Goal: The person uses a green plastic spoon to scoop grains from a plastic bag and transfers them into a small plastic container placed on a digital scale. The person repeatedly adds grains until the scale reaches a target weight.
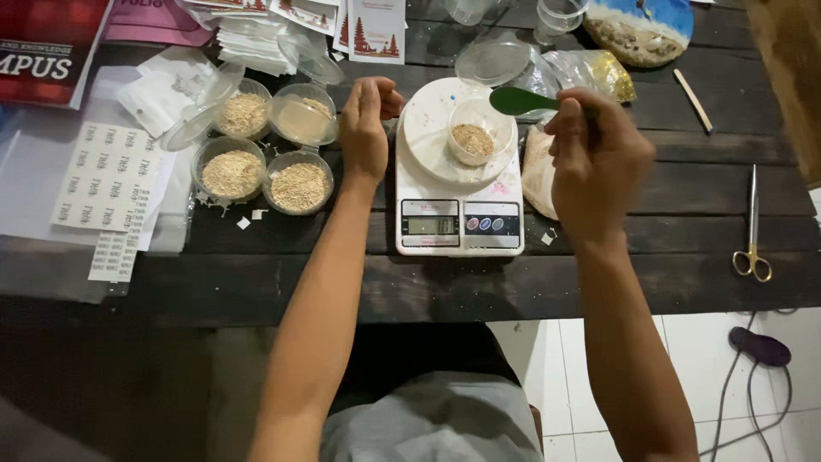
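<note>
Dark wooden plank bench (667,214), seen from above.

Right hand (599,154): grip pinched on the handle of a green plastic spoon (520,101), whose bowl hangs over the rim of a small clear round plastic cup (481,130) part-filled with tan grain.

That cup stands on the round platter of a white digital kitchen scale (457,184) (display lit, at the near edge), set mid-bench between the two hands.

Left hand (366,128): fingers loosely curled, holding nothing, resting at the scale's left edge, touching or just beside it (cannot tell which).

Left of the left hand: four clear round plastic tubs of tan grain (265,154), grouped close, lids open.

Far left: white sticker sheets (107,180) lying flat.

Right of the scale, partly behind the right hand: clear plastic bag of grain (537,171).

Right bench edge: gold-handled steel scissors (752,227), well apart from both hands.
</note>
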